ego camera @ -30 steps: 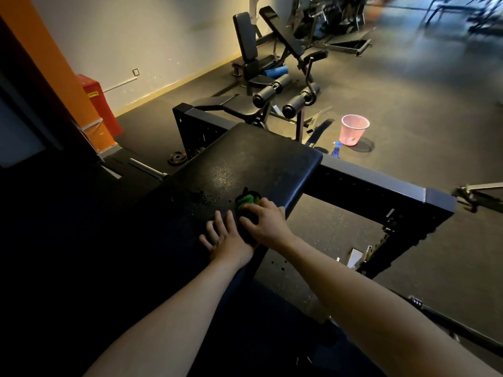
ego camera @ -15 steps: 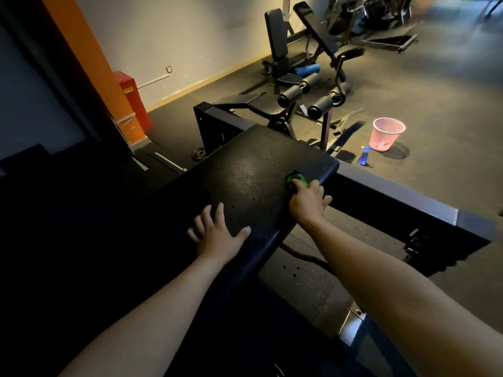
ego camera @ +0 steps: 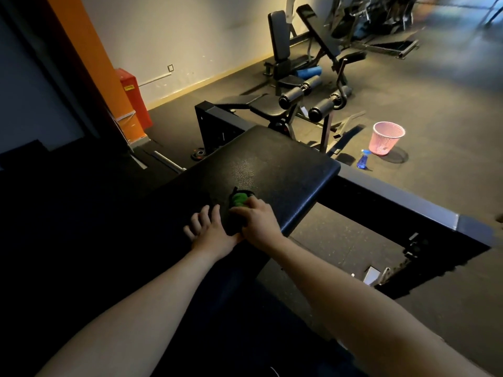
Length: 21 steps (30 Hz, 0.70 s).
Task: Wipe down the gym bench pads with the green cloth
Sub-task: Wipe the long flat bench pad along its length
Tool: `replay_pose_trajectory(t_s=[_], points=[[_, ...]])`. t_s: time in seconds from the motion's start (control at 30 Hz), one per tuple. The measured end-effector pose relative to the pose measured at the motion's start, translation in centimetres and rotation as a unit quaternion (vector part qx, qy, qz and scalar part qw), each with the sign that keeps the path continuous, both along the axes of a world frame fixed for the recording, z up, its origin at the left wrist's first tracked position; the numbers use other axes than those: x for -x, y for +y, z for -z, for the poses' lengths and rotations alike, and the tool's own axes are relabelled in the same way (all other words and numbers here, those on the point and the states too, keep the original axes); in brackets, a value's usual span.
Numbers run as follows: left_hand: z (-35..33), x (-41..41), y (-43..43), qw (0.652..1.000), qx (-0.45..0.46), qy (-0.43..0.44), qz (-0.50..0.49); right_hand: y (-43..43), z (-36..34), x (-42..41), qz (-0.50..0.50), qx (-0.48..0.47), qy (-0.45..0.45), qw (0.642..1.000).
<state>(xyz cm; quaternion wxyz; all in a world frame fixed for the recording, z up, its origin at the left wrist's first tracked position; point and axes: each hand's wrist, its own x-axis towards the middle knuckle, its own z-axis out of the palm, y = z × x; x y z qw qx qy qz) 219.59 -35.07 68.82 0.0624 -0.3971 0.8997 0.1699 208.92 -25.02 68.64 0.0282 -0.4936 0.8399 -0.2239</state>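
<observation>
Right hand (ego camera: pixel 257 220) grips green cloth (ego camera: pixel 239 199) on bench pad (ego camera: pixel 277 170) (left hand (ego camera: pixel 209 232) flat beside)

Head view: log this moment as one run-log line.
step: wipe | right hand: grips green cloth on bench pad | left hand: flat on pad | spray bottle: floor, by pink basket

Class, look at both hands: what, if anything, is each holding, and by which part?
The right hand grips the green cloth by its near end; the left hand holds nothing, resting flat on the bench pad.
</observation>
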Motion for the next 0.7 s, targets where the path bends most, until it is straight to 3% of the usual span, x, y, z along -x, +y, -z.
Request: replay_pose_trajectory(t_s=[0.07,0.13,0.27,0.37,0.53,0.7], points=[[0.1,-0.3,-0.1,1.000,0.006,0.010,0.002,0.8,0.2,1.3,0.019,-0.011,0.035,0.999],[0.1,-0.4,-0.1,1.000,-0.001,0.005,0.010,1.7,0.0,3.2,0.099,-0.013,0.040,0.994],[-0.2,-1.2,-0.8,0.999,-0.008,0.003,0.050,2.8,-0.1,5.5,0.270,-0.016,-0.005,0.963],[-0.4,-1.9,-1.9,0.996,-0.012,-0.004,0.088,1.1,0.3,3.8,0.334,-0.002,-0.040,0.942],[-0.6,-2.4,-3.9,0.991,-0.026,0.003,0.135,-3.3,-0.1,-1.6,0.245,0.047,-0.099,0.963],[0.0,-2.5,-4.1,0.988,-0.032,0.037,0.145,-5.0,-0.1,-4.2,0.151,0.034,-0.107,0.982]])
